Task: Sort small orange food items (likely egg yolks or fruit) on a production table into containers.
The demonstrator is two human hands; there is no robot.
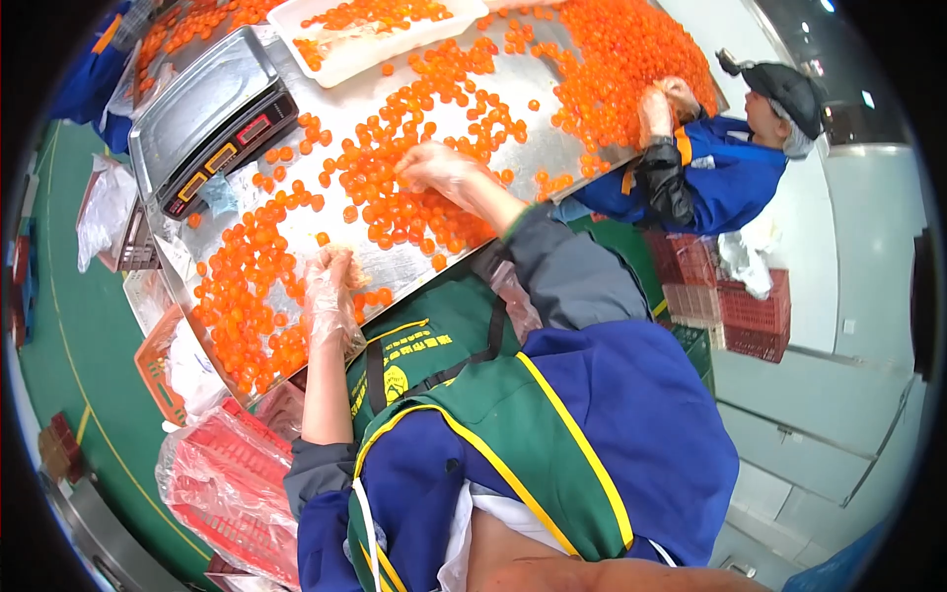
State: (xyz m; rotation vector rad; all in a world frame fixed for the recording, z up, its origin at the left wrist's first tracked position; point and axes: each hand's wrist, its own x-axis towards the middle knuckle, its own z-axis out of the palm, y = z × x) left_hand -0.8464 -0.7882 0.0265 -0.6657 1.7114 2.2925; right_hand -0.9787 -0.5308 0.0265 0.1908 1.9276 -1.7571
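Observation:
Many round orange balls, which look like salted egg yolks (pixel 385 192), lie spread over a steel table (pixel 325 207). My left hand (pixel 329 277), in a clear plastic glove, is curled near the front edge, between two groups of the balls. Something pale and crumpled shows at its fingers; I cannot tell whether it is held. My right hand (pixel 436 170), gloved too, reaches over the middle group with its fingers bent down at the balls. Whether a ball is between those fingers is hidden.
A digital scale (pixel 214 118) stands at the table's left, a white tray (pixel 385 37) with more balls at the back. A co-worker (pixel 710 163) handles the large heap on the right. Plastic crates (pixel 755 314) stand on the floor; a bag-lined red crate (pixel 237 488) is beside me.

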